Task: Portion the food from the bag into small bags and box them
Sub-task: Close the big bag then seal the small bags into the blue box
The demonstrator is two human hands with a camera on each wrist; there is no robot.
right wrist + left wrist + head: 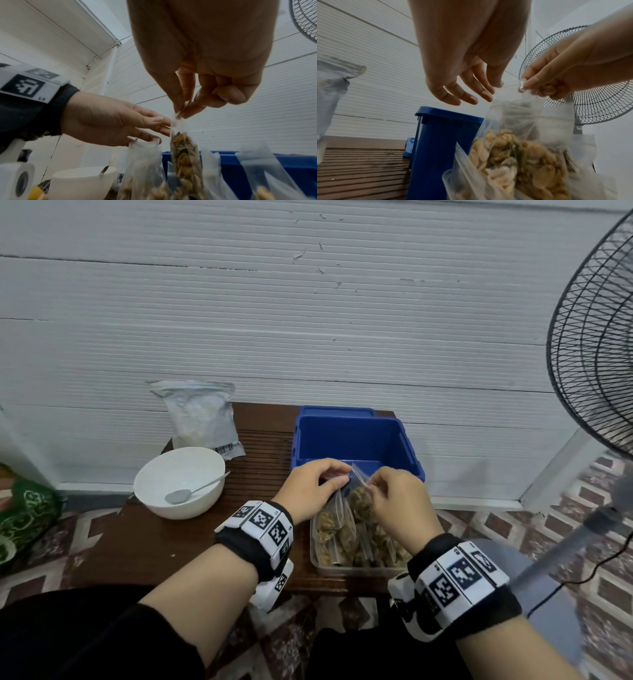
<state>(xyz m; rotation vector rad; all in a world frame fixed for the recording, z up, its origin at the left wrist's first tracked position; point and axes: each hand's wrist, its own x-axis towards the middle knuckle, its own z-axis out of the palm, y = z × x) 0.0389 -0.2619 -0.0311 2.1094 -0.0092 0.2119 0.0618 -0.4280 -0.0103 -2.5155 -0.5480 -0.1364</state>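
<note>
Clear plastic forms the small bag (360, 498) of food, which is held up just above the transparent box (317, 565) by its top edge. That edge is pinched between thumb and forefinger of the right hand (202, 81). The left hand (464, 75) is spread with relaxed fingers beside the bag's top, gripping nothing. More filled bags (337, 534) stand inside the box. Behind the box sits a blue bin (356, 440); left of it are a white bowl (178, 481) and the large food bag (202, 416).

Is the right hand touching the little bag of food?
Touching. The right wrist view shows the right hand pinching the top edge of the small bag.
</note>
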